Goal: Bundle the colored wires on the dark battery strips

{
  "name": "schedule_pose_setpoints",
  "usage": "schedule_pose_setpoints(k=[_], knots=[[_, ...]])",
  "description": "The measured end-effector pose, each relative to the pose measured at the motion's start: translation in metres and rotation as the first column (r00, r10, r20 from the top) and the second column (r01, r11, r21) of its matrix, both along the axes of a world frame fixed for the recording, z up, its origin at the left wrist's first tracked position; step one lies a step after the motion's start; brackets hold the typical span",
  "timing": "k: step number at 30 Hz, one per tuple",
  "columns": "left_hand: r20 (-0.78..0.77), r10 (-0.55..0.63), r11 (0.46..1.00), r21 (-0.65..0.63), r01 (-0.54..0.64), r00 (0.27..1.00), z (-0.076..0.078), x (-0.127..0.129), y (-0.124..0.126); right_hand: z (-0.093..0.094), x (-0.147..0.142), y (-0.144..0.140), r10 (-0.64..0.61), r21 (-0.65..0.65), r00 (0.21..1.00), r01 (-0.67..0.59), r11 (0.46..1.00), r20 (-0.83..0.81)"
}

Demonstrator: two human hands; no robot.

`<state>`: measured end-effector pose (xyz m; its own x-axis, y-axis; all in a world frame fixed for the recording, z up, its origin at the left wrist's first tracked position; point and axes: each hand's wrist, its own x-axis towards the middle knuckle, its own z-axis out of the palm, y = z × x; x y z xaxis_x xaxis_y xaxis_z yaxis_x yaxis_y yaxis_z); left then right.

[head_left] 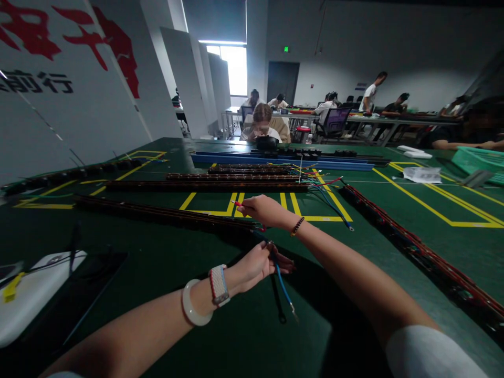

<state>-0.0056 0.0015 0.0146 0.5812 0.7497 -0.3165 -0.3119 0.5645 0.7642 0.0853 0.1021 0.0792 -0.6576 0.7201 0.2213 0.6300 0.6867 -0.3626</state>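
My right hand is closed on a red wire, whose metal tip points left past the fingers. Lower down, my left hand is turned palm up with a blue wire pinched at the thumb. That wire hangs toward me and ends in a bare metal terminal. Just left of both hands lies the near end of a long dark wiring strip. A red loop of wire shows at its end, partly hidden behind my right hand.
More dark strips with coloured wire ends lie beyond, among yellow tape lines on the green table. A red-wired strip runs along the right. Further off are a green basket and a seated person. A white device is at left.
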Motion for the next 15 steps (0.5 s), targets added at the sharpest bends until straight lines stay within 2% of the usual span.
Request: schedule_pose_setpoints(k=[3,5,6,8,11,13,15], knots=[[0.010,0.006,1.000,-0.006,-0.006,1.000,-0.001,-0.001,0.000,0.009,0.016,-0.008,0.153,-0.130,0.983,-0.166,0.978,-0.102],[-0.004,0.019,1.000,-0.015,-0.019,1.000,-0.001,-0.001,-0.001,0.016,0.036,-0.014,0.198,-0.186,0.954,-0.242,0.952,-0.226],[-0.010,0.030,0.999,-0.021,-0.030,1.000,-0.001,0.000,-0.002,0.016,0.048,-0.016,0.170,-0.190,0.945,-0.228,0.955,-0.280],[-0.016,0.057,0.998,-0.024,-0.058,0.998,0.001,0.000,-0.004,0.010,0.071,-0.019,0.037,-0.166,0.943,-0.097,0.981,-0.331],[-0.050,0.067,0.998,0.005,-0.067,0.997,0.003,0.000,-0.007,-0.019,0.103,-0.021,-0.121,-0.076,0.962,0.106,0.991,-0.246],[-0.130,0.036,0.999,0.044,-0.031,0.991,0.005,-0.002,-0.007,-0.038,0.117,-0.020,-0.165,-0.009,0.970,0.166,0.986,-0.181],[-0.241,-0.044,0.995,0.071,0.063,0.970,0.007,-0.007,-0.004,-0.046,0.126,-0.021,-0.194,0.029,0.967,0.201,0.979,-0.165]])
